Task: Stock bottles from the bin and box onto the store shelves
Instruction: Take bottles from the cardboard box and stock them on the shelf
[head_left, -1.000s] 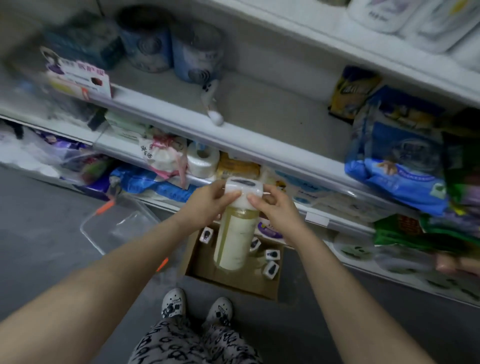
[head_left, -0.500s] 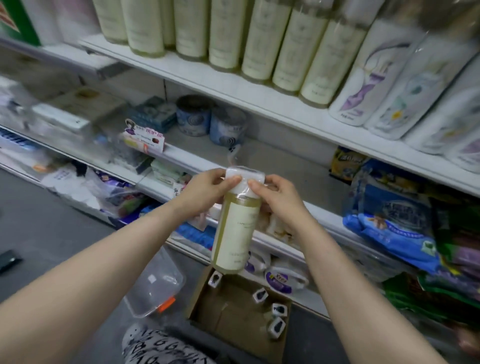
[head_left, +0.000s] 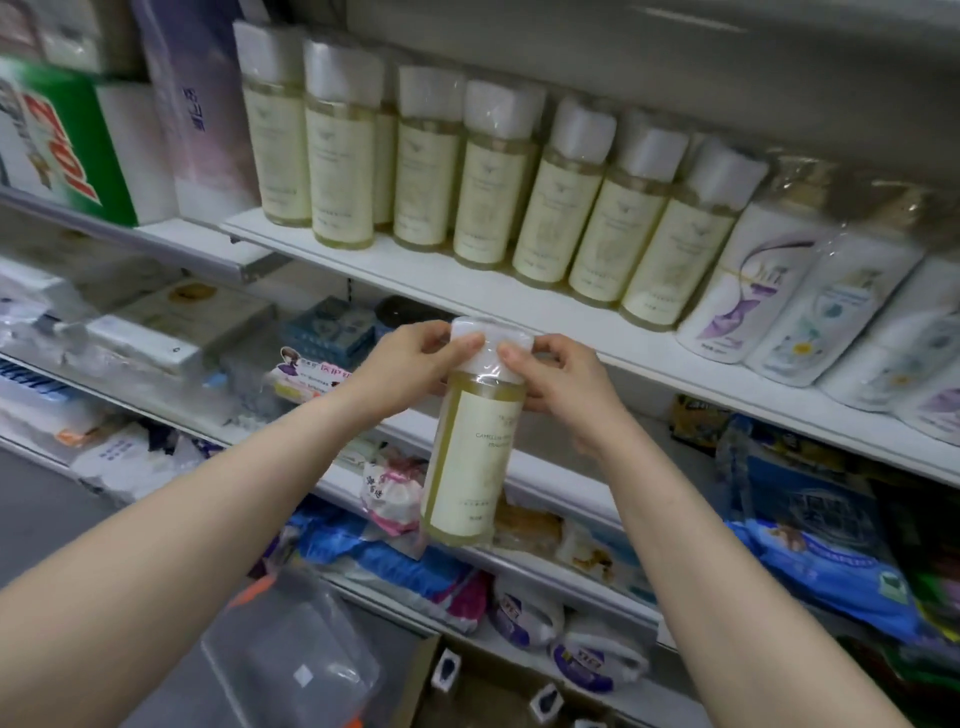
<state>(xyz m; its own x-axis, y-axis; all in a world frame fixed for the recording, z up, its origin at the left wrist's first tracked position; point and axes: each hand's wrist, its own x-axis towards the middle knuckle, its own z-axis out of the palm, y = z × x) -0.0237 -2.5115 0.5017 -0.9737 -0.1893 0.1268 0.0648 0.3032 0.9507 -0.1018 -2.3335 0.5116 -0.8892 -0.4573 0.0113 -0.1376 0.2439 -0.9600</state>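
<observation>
Pale-yellow bottle (head_left: 475, 441) hangs in mid-air below the white shelf (head_left: 519, 304), gripped at its plastic-wrapped white cap (head_left: 491, 345) by both hands: left hand (head_left: 413, 366) and right hand (head_left: 558, 382) each pinch it with curled fingers. Matching bottles (head_left: 483, 176) line that shelf above; a clear bin (head_left: 291, 660) sits low left.

Two arms, bare from grip to frame edge

The left forearm (head_left: 208, 519) runs in from 8 o'clock and the right forearm (head_left: 727, 571) from 5 o'clock. Both are uncovered along their whole visible length, smooth, and drawn broad near the frame edge by the wide lens. The left grip (head_left: 410, 364) and right grip (head_left: 558, 379), close to centre, are bare as well, and the thumbnails that show are short and plain.
</observation>
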